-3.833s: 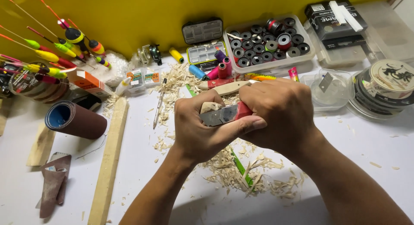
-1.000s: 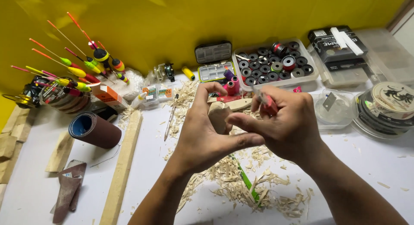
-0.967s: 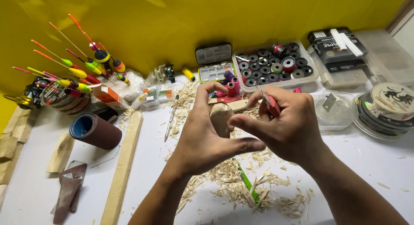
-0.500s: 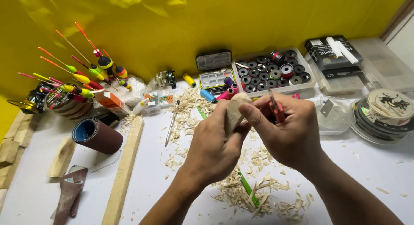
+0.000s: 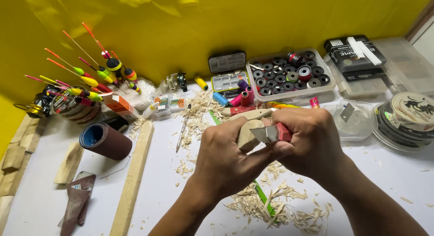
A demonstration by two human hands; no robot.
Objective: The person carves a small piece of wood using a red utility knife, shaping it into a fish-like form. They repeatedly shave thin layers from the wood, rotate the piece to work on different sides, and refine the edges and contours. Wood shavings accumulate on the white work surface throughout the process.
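Here left hand [image 5: 226,157] grips wood piece [image 5: 247,135]; right hand [image 5: 307,143] clenched round red-handled knife [image 5: 273,133] (blade touching wood).

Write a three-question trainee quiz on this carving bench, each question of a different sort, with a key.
1. True or false: the right hand holds a red-handled knife.
2. What is the left hand holding: A wood piece, B sandpaper roll, C spool tray?
3. Fill in: pale wood ______ lie on the table below the hands.

Key: 1 true; 2 A; 3 shavings.
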